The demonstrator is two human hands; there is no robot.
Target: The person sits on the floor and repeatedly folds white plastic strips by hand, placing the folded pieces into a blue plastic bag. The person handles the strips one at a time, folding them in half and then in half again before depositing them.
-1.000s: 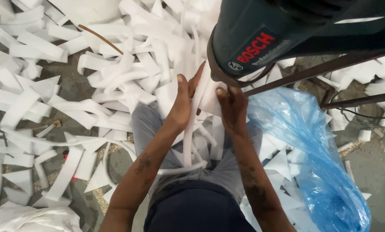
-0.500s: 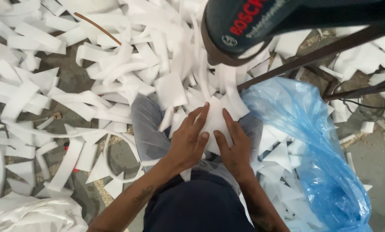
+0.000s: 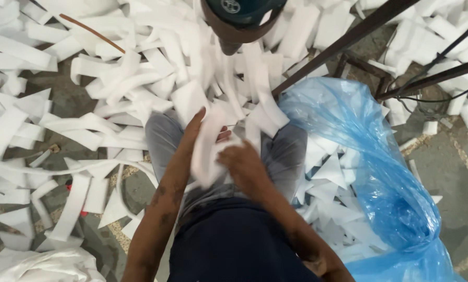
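Head view, looking straight down onto the person's lap. Seated, grey trousers, dark shirt at the bottom edge.

Both hands meet over the lap on one white foam piece [image 3: 206, 151]. It is blurred by motion and its outline is soft. It stands roughly on end, between the two hands, above the knees.

Left hand [image 3: 200, 137]: fingers extended and pressed flat along the left side of the piece, fingertips pointing up-frame. Not a fist; an open palm laid against the foam, a fingertip or thumb showing past the right edge of the piece.

Right hand [image 3: 244, 166]: curled onto the lower right part of the same piece, knuckles toward the camera. It grips the foam; the fingertips themselves are hidden under the hand.

Surroundings: white foam offcuts [image 3: 113, 83], strips and wedges, cover the concrete floor [image 3: 453, 167] ahead of the knees and to the person's left. A blue plastic bag [image 3: 380, 172] lies open just right of the right knee, with more white wedges inside it. Dark metal bars [image 3: 349, 39] run diagonally across the upper right. A dark teal power tool body [image 3: 241, 13] hangs at the top centre, only partly in frame, above the foam heap. A thin brown stick [image 3: 93, 32] lies on the scraps at upper left. White bundled sheeting [image 3: 35, 266] sits at lower left.
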